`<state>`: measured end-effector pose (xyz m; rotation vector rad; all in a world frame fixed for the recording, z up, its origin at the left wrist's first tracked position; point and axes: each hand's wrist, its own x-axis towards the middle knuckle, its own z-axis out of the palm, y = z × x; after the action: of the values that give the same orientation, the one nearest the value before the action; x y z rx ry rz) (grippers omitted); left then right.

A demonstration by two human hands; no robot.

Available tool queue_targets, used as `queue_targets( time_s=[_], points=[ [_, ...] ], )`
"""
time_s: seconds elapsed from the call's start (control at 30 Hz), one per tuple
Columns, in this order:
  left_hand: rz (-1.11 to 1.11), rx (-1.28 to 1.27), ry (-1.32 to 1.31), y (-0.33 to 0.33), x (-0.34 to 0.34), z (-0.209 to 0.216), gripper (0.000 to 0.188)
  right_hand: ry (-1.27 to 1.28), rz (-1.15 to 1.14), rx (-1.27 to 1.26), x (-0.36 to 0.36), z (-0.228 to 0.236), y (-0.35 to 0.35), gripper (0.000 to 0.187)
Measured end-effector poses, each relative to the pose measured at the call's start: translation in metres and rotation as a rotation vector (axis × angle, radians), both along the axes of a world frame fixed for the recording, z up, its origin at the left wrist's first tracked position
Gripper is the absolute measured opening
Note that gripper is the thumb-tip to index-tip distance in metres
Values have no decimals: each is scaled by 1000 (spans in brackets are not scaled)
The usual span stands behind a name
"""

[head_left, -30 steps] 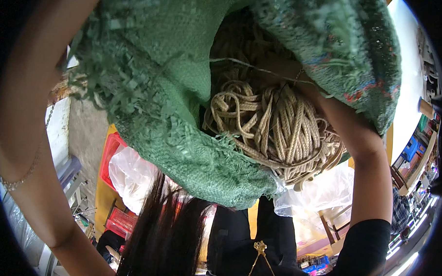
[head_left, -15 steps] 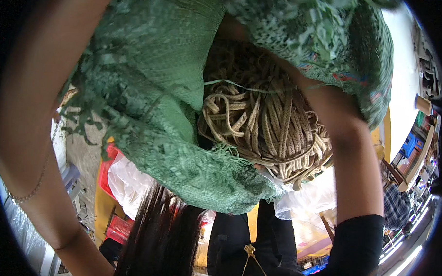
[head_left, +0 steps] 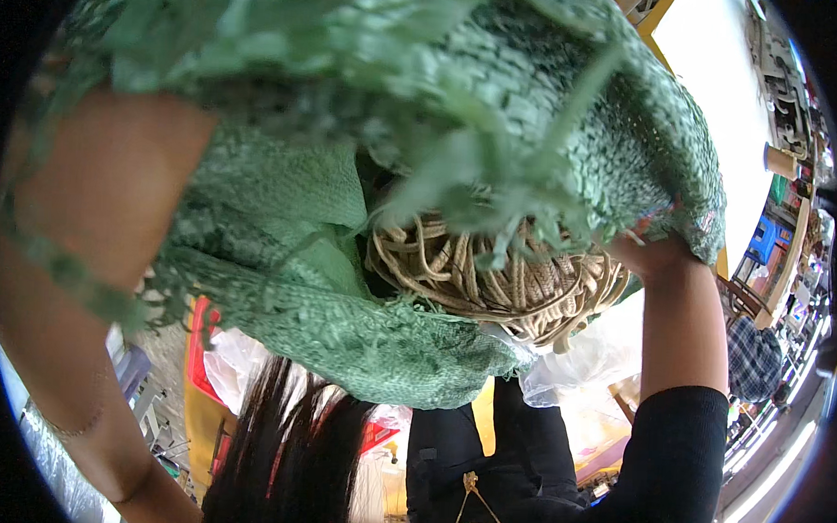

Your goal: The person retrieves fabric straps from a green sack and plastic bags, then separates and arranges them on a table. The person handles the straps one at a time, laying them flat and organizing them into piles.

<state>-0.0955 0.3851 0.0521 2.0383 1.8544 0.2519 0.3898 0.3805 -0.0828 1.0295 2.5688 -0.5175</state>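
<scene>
A green woven sack [head_left: 278,321] with frayed edges fills the upper middle, its mouth facing me. Inside it lies a bundle of beige braided cord [head_left: 528,284], wound in many loops. The upper flap hangs over the top of the bundle. My left forearm [head_left: 107,195] rises along the left side and goes in behind the blurred flap, which hides the left hand. On the right, my right hand [head_left: 654,253] is at the sack's edge beside the cord; its fingers are mostly covered by the fabric.
Clear plastic bags [head_left: 586,355] lie below the sack, some by a red crate [head_left: 201,346] at left. A white tabletop [head_left: 711,60] is at upper right, with a spool of thread [head_left: 781,162] and a blue bin [head_left: 761,239] nearby. A person in a checked shirt [head_left: 752,359] is farther right.
The sack's upper flap has come down over the cord, covering its upper part. My right hand has drawn back from behind the bundle to the sack's edge. My left arm has gone behind the flap.
</scene>
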Motion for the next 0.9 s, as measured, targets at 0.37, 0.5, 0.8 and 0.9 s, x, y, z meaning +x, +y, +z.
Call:
queue_targets(
  time_s=[0.37,0.5,0.8,0.9],
  points=[
    [69,46,51,10,57,35,27,141,-312,111,-152,-14,89,15],
    [-161,41,-558,39,90,29,27,87,-449,75,-169,-38,110,13],
    [-104,245,-309,38,96,34,25,209,-624,-64,-149,57,62,10],
    [-135,253,-305,40,98,44,23,226,-782,-157,-116,108,19,9]
  ],
)
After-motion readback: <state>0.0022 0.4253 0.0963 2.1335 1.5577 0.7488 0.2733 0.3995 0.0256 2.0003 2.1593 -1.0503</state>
